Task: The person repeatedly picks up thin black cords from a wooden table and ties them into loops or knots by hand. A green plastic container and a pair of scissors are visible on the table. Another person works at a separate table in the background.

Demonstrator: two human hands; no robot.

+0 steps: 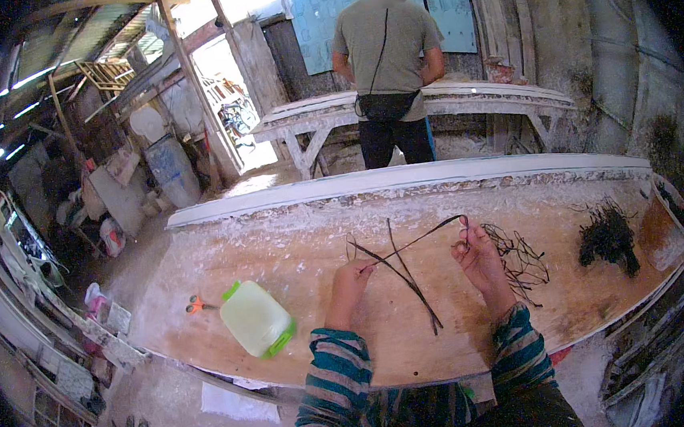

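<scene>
Over the pale, plaster-crusted wooden worktop (297,253), the left hand (349,281) and right hand (478,252) each pinch thin dark wire strands (411,276) between closed fingers.

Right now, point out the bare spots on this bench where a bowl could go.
Free: the board between the plastic container and the left hand, and the far strip behind it. Crowded: around the right hand, with dark strips, tangled strands and the dark clump.

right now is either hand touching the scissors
No, the scissors lie left of the jug, while both hands hold dark strands.
</scene>
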